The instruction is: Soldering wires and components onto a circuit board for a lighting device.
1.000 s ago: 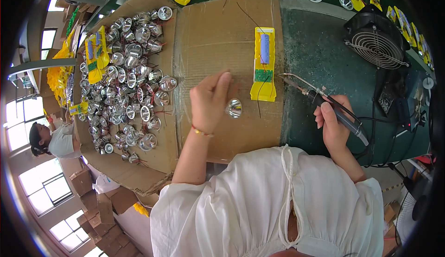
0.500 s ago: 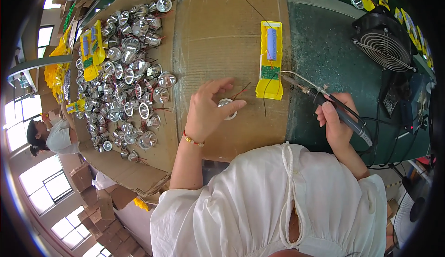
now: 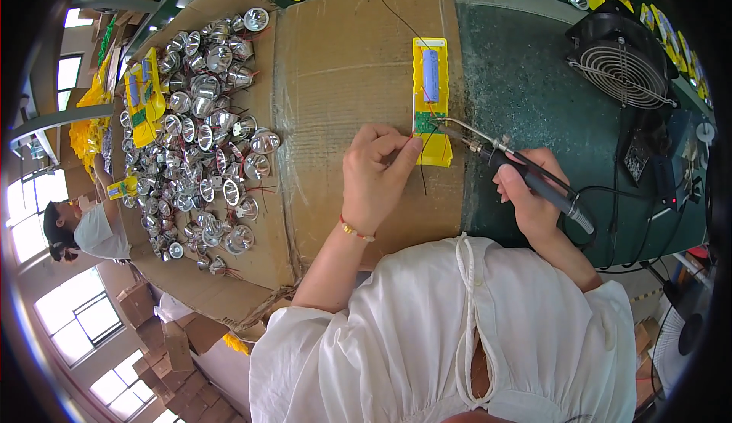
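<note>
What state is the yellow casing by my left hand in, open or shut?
Open: the yellow casing shows its blue battery and green circuit board uncovered.

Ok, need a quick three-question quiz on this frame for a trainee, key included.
1. Which hand holds the soldering iron?
2. True or false: the fan stands to the right of the yellow case.
3. Nearest the left hand is: a) the fan, b) the green circuit board, c) the heap of shiny lamp cups.

Key: 1. The right hand. 2. True. 3. b.
</note>
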